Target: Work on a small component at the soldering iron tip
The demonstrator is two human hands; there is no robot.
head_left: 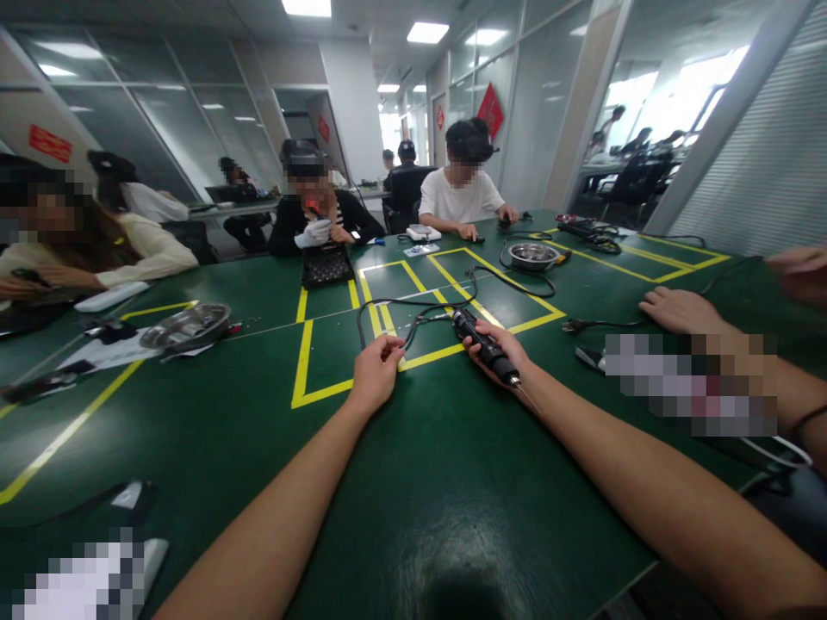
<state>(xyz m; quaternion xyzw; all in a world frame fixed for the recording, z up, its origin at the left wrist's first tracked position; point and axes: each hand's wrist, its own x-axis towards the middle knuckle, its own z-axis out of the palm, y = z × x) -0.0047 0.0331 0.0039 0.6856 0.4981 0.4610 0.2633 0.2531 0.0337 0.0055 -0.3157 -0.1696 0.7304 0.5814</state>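
Observation:
My right hand (517, 353) is wrapped round a black electric screwdriver (491, 353), held tilted just above the green table (413, 482). A bare metal end of the tool points back toward my forearm. My left hand (375, 375) has its fingertips pinched on a black cable (413, 331), left of the screwdriver. The cable (423, 302) loops across yellow tape lines (432, 355) in front of both hands. Where the cable joins the tool is too unclear to tell.
A black tray (326, 269) lies ahead, before a seated person. Metal bowls stand at the back right (533, 257) and left (153, 337). Another person's hand (681, 310) rests at the right, near a plug (571, 326). Several people sit around the table.

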